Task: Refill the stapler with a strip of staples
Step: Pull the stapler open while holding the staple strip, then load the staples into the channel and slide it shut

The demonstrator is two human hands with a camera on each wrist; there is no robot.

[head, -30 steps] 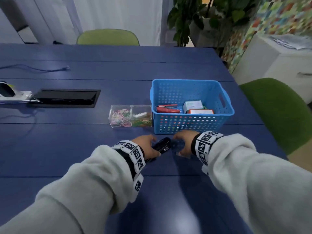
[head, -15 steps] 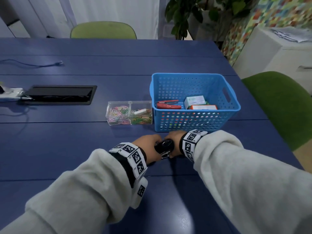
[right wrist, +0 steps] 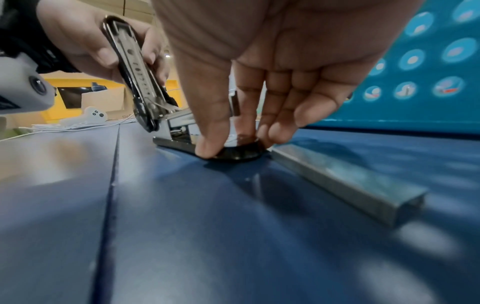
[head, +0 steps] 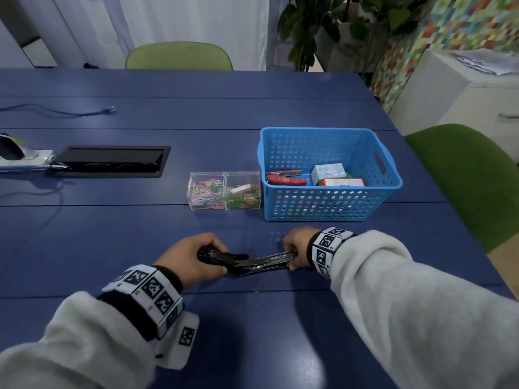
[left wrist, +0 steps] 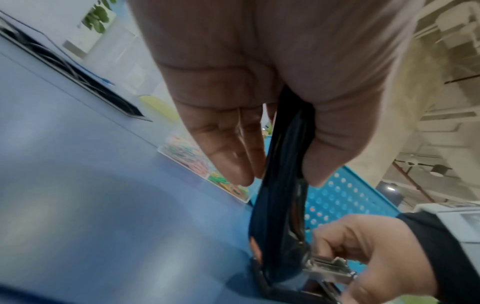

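A black stapler [head: 244,261] lies swung open on the blue counter [head: 140,242] at lower centre of the head view, in front of the blue perforated basket [head: 325,209]. The left hand [head: 193,258] has its fingers and thumb curled round the stapler's black top arm [left wrist: 279,185], which the right wrist view shows lifted and tilted back from the base, its metal underside facing the camera. The right hand [head: 297,245] holds the other end: its thumb [right wrist: 210,127] and fingertips [right wrist: 275,127] press down on the rounded front of the black base [right wrist: 233,153], pinching it against the counter, with the silver staple channel [head: 276,258] exposed between the two hands. A strip of staples [right wrist: 348,183] lies flat on the counter just beside the base, at the right of the right wrist view, touched by neither hand. In the head view, left of the basket, stands a clear two-compartment box [head: 224,190] of coloured paper clips. Inside the basket lie a red stapler [head: 285,178] and two small cardboard boxes, a pale green one [head: 328,171] and an orange and white one [head: 342,182]. At the left of the frame a black cable hatch [head: 112,161] is set into the counter, and a blue cable [head: 56,112] trails across the upper left. Green chairs stand at the far side [head: 179,56] and right edge [head: 471,181].
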